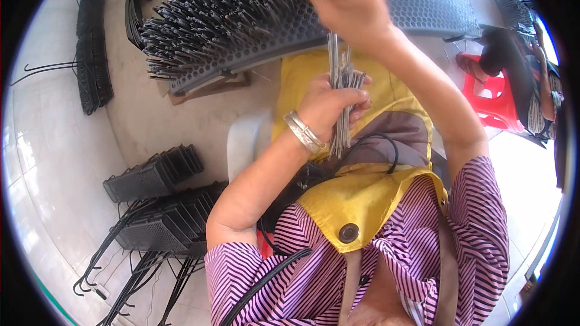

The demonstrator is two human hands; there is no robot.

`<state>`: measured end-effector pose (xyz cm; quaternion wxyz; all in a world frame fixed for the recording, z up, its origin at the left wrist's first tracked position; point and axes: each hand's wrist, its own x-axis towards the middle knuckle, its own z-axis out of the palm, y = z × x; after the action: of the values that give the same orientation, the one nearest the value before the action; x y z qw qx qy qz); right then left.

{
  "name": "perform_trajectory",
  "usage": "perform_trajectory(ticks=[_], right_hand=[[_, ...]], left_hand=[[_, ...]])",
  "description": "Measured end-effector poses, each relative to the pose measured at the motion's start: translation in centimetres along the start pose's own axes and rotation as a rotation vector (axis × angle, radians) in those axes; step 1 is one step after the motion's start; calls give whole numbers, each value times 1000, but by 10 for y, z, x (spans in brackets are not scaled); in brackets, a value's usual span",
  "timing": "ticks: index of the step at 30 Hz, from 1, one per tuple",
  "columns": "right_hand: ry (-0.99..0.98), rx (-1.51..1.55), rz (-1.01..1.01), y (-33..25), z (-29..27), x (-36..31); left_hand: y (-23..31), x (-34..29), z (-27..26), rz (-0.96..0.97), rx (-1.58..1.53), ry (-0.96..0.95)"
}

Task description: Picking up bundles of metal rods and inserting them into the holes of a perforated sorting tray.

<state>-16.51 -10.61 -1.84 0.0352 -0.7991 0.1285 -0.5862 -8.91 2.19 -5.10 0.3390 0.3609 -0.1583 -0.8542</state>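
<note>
The left hand pinched uneven rods above the apron, where slackened pressure could shed some; the right hand's grip, over the rack, could not be determined.

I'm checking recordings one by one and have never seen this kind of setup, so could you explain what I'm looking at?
There is no machine here: these are a person's own two bare hands. The single round, bent-looking picture comes from a wide camera on the person's head, looking down, so its left is their left.

The left hand grips a bundle of thin grey sticks above the yellow apron. The right hand is by a grey board full of holes; I can't tell whether it holds anything. Many dark sticks stand crowded on the board's left part. Black baskets lie at lower left, and a red stool is at right, next to another person.
</note>
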Motion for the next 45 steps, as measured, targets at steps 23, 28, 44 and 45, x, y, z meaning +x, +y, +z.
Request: perform_trajectory(ticks=[23,28,44,45], right_hand=[[-130,608,1439,-39,-71,-33],[31,307,1190,-28,-62,-26],[108,-113,155,15,-3,-13],[212,-78,-141,26,-1,-16]], left_hand=[[3,-2,0,-36,-66,-74],[1,-1,-4,-43,-126,-33],[2,-1,-1,-45,-162,-23],[1,0,0,-56,-164,-37]])
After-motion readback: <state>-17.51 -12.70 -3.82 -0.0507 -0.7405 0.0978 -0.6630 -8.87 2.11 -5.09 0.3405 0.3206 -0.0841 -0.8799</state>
